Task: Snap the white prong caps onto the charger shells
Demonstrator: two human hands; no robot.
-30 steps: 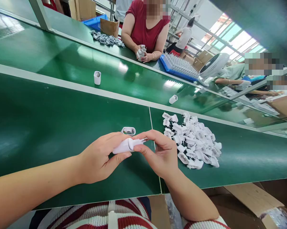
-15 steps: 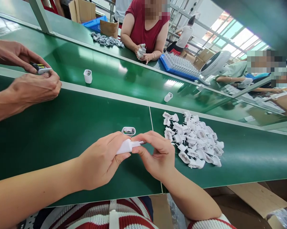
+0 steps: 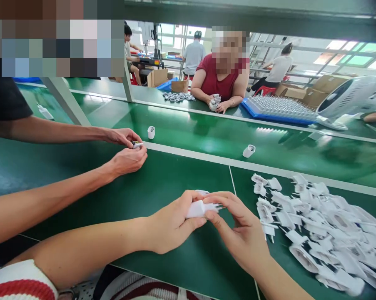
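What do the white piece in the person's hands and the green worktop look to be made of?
The white plug body is likely moulded plastic: smooth, uniform white. Its pins look metallic, thin and darker. The green worktop is probably PVC-type sheet: glossy, reflecting light.

Green workbenches [image 3: 175, 175] flanking a glossy green conveyor belt [image 3: 206, 133]; grey steel frame posts [image 3: 64, 102]; cardboard boxes [image 3: 315, 93] behind; white fan [image 3: 347, 98]; daylit windows [image 3: 359, 60] at far right

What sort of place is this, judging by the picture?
Probably a factory assembly line: green conveyor belts, a heap of white plug parts by the right hand, which with the left hand holds a white plug, and a co-worker beside a blue tray of pins.
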